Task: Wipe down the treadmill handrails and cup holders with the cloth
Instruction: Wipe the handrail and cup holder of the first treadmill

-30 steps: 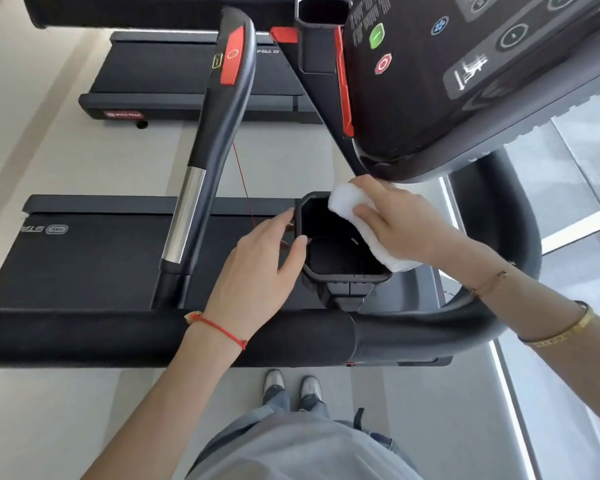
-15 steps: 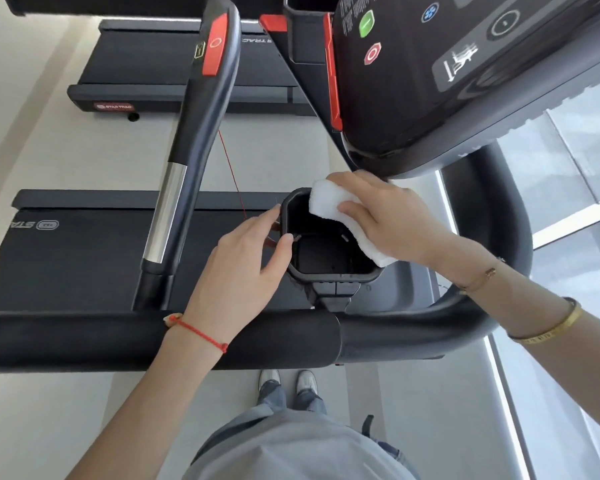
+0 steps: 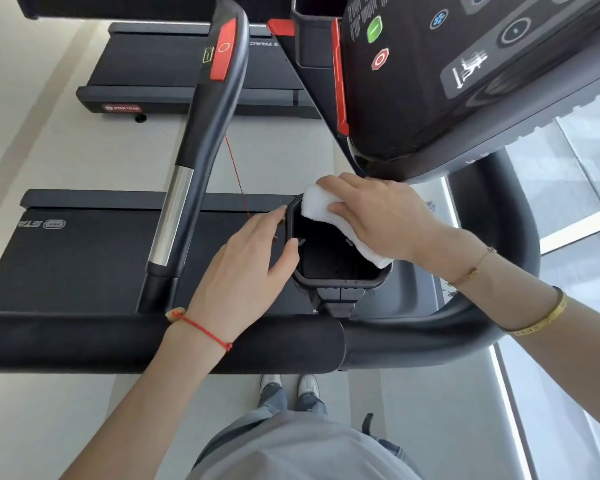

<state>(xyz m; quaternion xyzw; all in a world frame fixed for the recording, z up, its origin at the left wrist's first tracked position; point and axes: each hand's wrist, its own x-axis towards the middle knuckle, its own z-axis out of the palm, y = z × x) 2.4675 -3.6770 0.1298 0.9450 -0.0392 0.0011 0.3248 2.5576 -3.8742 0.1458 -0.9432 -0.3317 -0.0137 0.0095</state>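
Note:
A black cup holder (image 3: 340, 280) sits between the front handrail (image 3: 84, 341) and the console. My right hand (image 3: 378, 216) holds a folded white cloth (image 3: 321, 207) against the holder's far and right rim. The cloth runs under my palm, and its lower end shows at the right rim. My left hand (image 3: 246, 268) grips the holder's left wall, thumb on the rim and fingers along the outside. The holder's dark inside is open to view.
An upright handle (image 3: 205, 133) with a red button and a chrome section rises on the left. The console (image 3: 465, 81) overhangs my right hand. A curved handrail (image 3: 506, 237) sweeps round on the right. Treadmill decks lie below, and a window strip runs along the right.
My right hand has slid the cloth a little to the left along the far rim. My left hand keeps its hold on the cup holder.

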